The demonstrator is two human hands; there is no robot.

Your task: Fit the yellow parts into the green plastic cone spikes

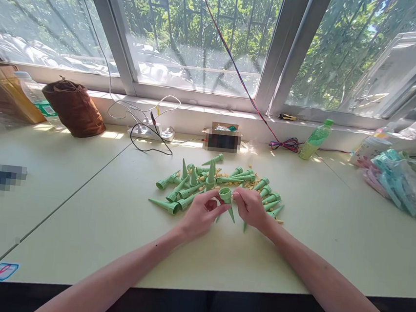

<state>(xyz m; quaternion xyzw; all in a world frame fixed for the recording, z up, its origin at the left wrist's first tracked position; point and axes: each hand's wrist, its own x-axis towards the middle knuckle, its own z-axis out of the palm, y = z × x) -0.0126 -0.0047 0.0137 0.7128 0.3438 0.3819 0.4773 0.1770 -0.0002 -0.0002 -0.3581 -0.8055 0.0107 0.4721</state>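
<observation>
My left hand (202,213) pinches a green cone-shaped plastic spike (226,200), cup end up and tip pointing down right. My right hand (250,207) is closed beside it, fingertips meeting the spike near its cup; what it holds is too small to name. Behind both hands lies a pile of several green spikes (190,186), some standing upright, mixed with small yellowish pieces (251,181) on the pale table (113,225).
On the sill side stand a brown bag (74,109), a power strip with cables (151,131), a small box (223,139) and a green bottle (315,139). Teal plastic bags (400,179) lie far right. A cardboard piece (11,90) leans far left.
</observation>
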